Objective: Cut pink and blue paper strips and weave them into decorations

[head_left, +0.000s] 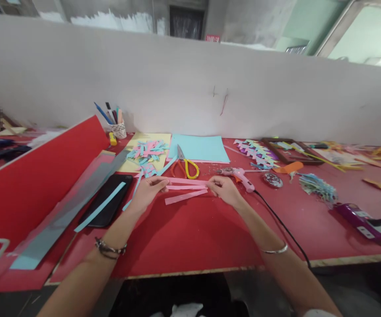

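Observation:
Several pink paper strips (187, 187) stretch between my two hands, just above the red table. My left hand (151, 188) pinches their left ends between thumb and fingers. At the right ends, my right hand (221, 188) pinches them the same way. One lower strip slants down to the left with its left end loose. Scissors (188, 166) with one red and one yellow handle lie just behind the strips. A pink glue gun (238, 175) rests to the right of my right hand, its black cord running toward the table's front edge.
Cut pink and blue paper pieces (149, 152) lie on a yellow sheet. Blue paper (200, 147) is beside them. A black phone (108, 202) carries a blue strip at left. A purple power strip (364, 222) and a pen cup (118, 129) stand farther out.

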A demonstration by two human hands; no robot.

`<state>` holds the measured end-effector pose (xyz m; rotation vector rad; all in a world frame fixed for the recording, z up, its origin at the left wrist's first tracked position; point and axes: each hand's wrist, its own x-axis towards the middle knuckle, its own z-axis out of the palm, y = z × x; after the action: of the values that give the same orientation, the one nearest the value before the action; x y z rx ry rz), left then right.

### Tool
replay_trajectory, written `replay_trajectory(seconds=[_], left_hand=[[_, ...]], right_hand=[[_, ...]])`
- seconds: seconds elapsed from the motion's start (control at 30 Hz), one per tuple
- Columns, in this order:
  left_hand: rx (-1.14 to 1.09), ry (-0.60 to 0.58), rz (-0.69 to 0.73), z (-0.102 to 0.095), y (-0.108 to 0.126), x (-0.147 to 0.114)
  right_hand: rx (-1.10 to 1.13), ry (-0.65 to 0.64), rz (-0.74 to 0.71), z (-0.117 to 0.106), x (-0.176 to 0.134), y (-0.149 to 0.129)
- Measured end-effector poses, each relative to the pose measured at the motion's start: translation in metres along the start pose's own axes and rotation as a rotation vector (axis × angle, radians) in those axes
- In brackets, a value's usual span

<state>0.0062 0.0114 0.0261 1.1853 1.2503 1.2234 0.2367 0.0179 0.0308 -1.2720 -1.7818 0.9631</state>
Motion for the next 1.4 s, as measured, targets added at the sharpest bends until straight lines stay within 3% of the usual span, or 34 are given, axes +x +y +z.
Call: replay_trajectory(seconds=[0.27, 0.43, 0.63, 0.73, 0.9, 0.97, 1.2, 1.4], left_hand=[[-0.035, 0.062, 0.024, -0.001, 0.004, -0.029], [0.013, 0.123, 0.041, -0.008, 0.005, -0.06], [0.173, 0.133, 0.083, -0.019, 0.002, -0.085], [0.296, 0.119, 0.112, -0.023, 0.0, -0.084], [0.612, 0.103, 0.17, -0.039, 0.005, -0.07], [0.78, 0.127, 0.189, -0.046, 0.006, -0.064], [1.297, 0.251, 0.162, -0.045, -0.001, -0.044], [1.488, 0.22, 0.162, -0.046, 0.004, -0.034]], right_hand=[[0.079, 0.051, -0.013, -0.001, -0.028, -0.012], [-0.13, 0.081, -0.131, 0.003, -0.053, -0.022], [-0.247, -0.028, -0.223, 0.005, -0.075, -0.035], [-0.2, -0.019, -0.184, 0.007, -0.075, -0.035], [-0.172, 0.056, 0.1, 0.003, -0.061, -0.017], [-0.215, 0.095, 0.148, 0.002, -0.06, -0.006], [-0.33, 0.346, 0.151, 0.01, -0.072, 0.016], [-0.428, 0.341, 0.132, 0.012, -0.069, 0.015]])
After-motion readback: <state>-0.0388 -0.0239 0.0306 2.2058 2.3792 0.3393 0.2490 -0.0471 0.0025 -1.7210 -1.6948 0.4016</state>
